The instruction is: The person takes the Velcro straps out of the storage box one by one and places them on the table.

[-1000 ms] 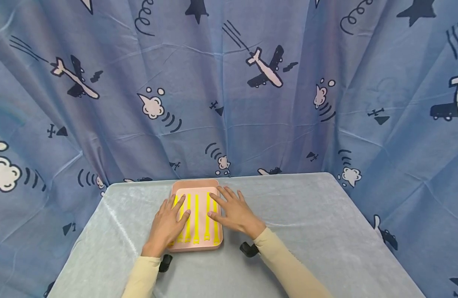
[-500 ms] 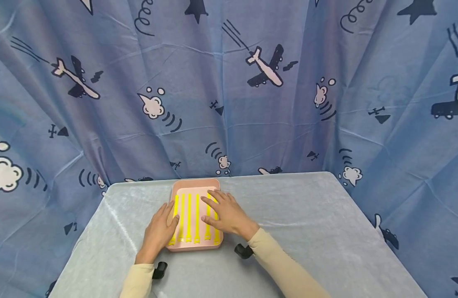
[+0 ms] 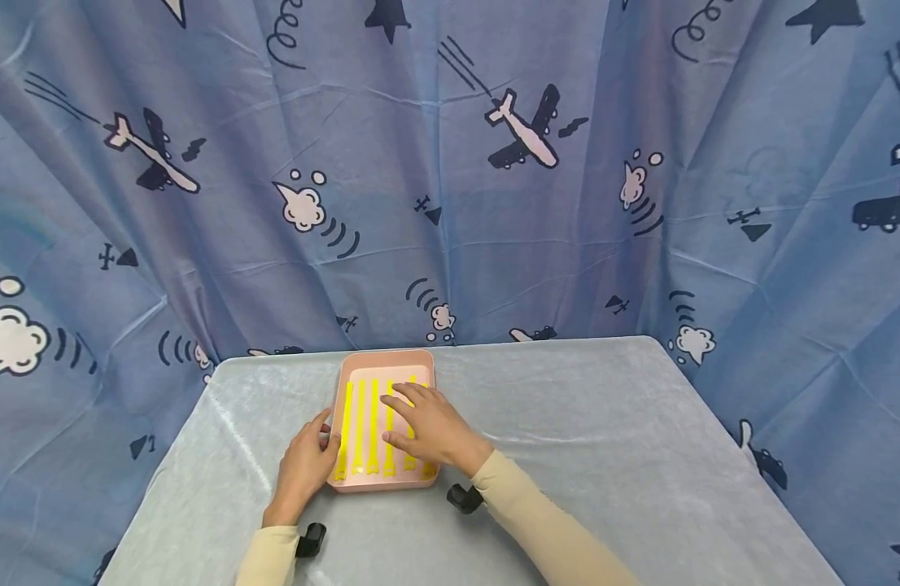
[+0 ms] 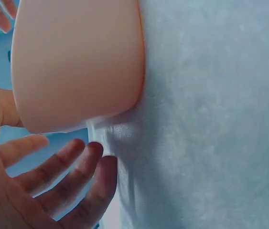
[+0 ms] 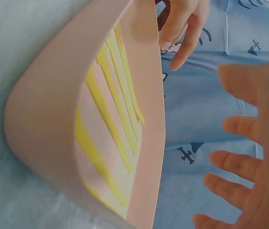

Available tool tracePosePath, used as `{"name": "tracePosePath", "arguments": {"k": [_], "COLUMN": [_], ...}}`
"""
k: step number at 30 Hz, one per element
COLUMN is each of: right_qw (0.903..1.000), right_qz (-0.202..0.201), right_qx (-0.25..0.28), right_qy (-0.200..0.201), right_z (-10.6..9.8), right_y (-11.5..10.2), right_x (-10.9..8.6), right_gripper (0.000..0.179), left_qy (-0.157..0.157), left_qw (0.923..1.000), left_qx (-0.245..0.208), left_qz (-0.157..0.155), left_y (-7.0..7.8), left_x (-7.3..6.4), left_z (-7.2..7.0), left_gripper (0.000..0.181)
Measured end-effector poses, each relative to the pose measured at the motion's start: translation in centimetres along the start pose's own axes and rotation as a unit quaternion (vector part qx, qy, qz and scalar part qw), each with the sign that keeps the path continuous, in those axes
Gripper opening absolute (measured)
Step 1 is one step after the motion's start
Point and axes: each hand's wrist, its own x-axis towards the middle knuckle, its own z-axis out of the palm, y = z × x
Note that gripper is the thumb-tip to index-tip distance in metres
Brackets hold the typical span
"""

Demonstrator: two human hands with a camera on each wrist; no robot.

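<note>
A pink tray (image 3: 386,360) stands on the table, holding several flat yellow straps (image 3: 373,423) laid lengthwise side by side, each with a wider, notched near end. My left hand (image 3: 302,465) is at the tray's left side, thumb at the rim. In the left wrist view its fingers (image 4: 74,176) are loosely bent outside the tray wall (image 4: 77,62), apart from it. Over the tray's right half hovers my right hand (image 3: 437,430), fingers spread, covering part of the right-hand straps. The right wrist view shows those fingers (image 5: 234,162) above the rim, holding nothing.
A pale grey-blue cloth covers the table (image 3: 582,423), whose back edge lies just beyond the tray. Behind it hangs a blue curtain (image 3: 391,138) printed with planes and clouds. A black wrist camera (image 3: 465,498) sits under each forearm.
My left hand has drawn back leftward from above the straps to the tray's left rim. My right hand has shifted left over the tray. The tray and straps stay about where they were.
</note>
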Motion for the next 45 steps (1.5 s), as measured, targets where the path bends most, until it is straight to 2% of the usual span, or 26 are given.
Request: {"name": "tracePosePath", "arguments": {"k": [4, 10, 18, 26, 32, 37, 45], "right_qw": [0.9999, 0.9988, 0.9977, 0.9929, 0.9903, 0.9866, 0.9889], "right_qz": [-0.002, -0.031, -0.053, -0.102, -0.118, -0.139, -0.120], "right_qx": [-0.009, -0.036, -0.041, -0.061, -0.072, -0.083, -0.074], "right_qy": [-0.005, -0.005, -0.015, -0.006, -0.010, -0.020, -0.046], "right_z": [0.1, 0.3, 0.0, -0.7, -1.2, -0.8, 0.9], "right_y": [-0.5, -1.1, -1.8, -2.4, -2.7, -2.8, -2.9], "right_x": [0.6, 1.4, 2.2, 3.7, 5.3, 6.4, 7.6], "right_gripper": [0.059, 0.054, 0.052, 0.051, 0.047, 0.043, 0.041], "left_qy": [0.000, -0.018, -0.057, -0.049, -0.041, -0.040, -0.049], "left_qw": [0.9992, 0.9951, 0.9837, 0.9824, 0.9841, 0.9836, 0.9807], "left_qx": [-0.040, -0.094, -0.154, -0.159, -0.153, -0.155, -0.167], "left_qz": [-0.007, -0.022, -0.074, -0.085, -0.081, -0.082, -0.089], "left_y": [-0.5, -1.2, -1.5, -1.6, -1.4, -1.4, -1.6], "left_x": [0.2, 0.4, 0.5, 0.7, 0.9, 0.7, 0.8], "left_z": [0.2, 0.5, 0.3, 0.1, 0.1, 0.2, 0.5], "left_gripper": [0.047, 0.045, 0.047, 0.045, 0.045, 0.046, 0.047]}}
